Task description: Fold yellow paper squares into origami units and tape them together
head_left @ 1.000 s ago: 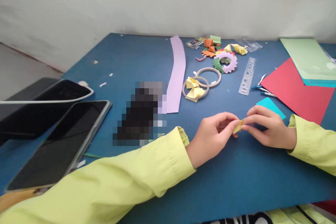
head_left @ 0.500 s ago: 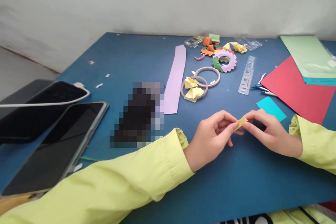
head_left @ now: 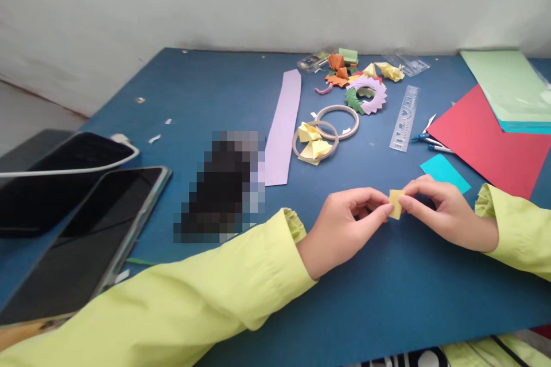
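Note:
A small folded yellow paper piece (head_left: pixel 396 203) is pinched between the fingertips of both my hands, just above the blue table (head_left: pixel 387 298). My left hand (head_left: pixel 344 229) grips its left edge with thumb and forefinger. My right hand (head_left: pixel 439 212) grips its right edge, fingers curled. Both wrists rest on the table, in yellow-green sleeves. A small cyan paper square (head_left: pixel 444 173) lies just behind my right hand.
Two wooden hoops (head_left: pixel 340 123) hold folded yellow papers (head_left: pixel 313 142). Nearby lie a lilac paper strip (head_left: pixel 282 126), a paper ring of folded pieces (head_left: pixel 368 94), a clear ruler (head_left: pixel 404 117), red (head_left: pixel 486 143) and green sheets (head_left: pixel 508 86). Two dark tablets (head_left: pixel 81 229) sit at left.
Both hands have turned the yellow piece so its flat face shows more squarely. The view has shifted slightly; the hands stay in about the same place.

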`<state>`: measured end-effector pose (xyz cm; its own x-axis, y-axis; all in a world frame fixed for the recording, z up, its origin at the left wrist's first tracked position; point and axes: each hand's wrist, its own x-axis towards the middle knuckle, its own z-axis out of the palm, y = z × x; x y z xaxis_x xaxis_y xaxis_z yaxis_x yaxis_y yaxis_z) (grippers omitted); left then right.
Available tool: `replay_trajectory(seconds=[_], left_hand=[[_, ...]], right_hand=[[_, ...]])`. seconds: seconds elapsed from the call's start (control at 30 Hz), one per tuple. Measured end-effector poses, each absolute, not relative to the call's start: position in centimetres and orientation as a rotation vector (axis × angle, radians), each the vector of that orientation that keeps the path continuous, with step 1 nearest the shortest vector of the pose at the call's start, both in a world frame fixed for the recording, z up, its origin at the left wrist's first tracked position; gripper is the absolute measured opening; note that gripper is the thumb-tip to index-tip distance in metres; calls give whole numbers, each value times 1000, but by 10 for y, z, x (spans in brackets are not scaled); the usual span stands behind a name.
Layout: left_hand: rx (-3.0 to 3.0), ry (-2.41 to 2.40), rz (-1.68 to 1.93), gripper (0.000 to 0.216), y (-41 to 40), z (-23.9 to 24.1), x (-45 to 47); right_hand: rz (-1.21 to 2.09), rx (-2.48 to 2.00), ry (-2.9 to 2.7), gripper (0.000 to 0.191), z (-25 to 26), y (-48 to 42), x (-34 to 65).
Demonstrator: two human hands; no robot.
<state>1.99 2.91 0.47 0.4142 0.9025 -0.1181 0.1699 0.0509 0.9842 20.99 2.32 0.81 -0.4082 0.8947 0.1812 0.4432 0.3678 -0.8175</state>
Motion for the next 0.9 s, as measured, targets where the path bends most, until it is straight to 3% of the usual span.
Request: replay_trajectory(seconds=[0.43, 0.63, 0.73, 0.9], left_hand=[[1509, 1030, 730, 19, 30, 2, 19], [1585, 1151, 697, 18, 29, 6, 19], [1609, 1213, 639, 22, 30, 10, 17], [1726, 1268, 519, 24, 32, 16, 14]], right_hand=[[750, -1126, -2107, 17, 7, 25, 210], [391, -1043, -2273, 11, 3, 30, 214], [126, -869, -2382, 23, 1, 32, 219], [-104, -539, -2614, 21, 0, 33, 221]])
